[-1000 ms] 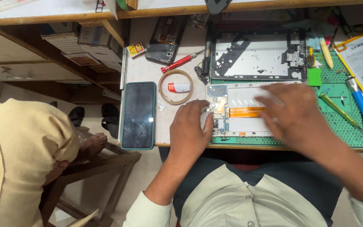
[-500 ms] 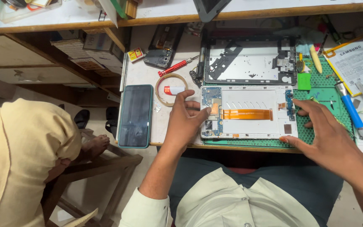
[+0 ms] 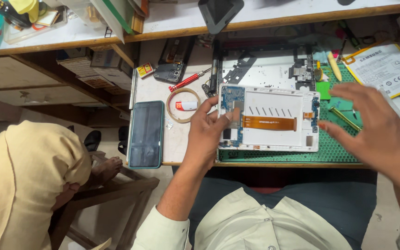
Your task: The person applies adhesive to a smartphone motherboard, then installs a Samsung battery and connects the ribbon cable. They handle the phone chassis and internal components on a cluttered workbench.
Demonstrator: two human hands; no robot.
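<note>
Now my right hand (image 3: 376,134) has lifted off, fingers spread and gripping nothing, baring the opened white tablet (image 3: 269,118) with its orange ribbon cable (image 3: 270,123) on the green mat (image 3: 343,148), while my left hand (image 3: 207,134) pins its circuit-board end, fingers open.

Bench (image 3: 181,143): white top, wooden edge.
On it: phone (image 3: 146,134), tape ring (image 3: 183,105), red screwdriver (image 3: 189,80), green mat (image 3: 343,150).
</note>
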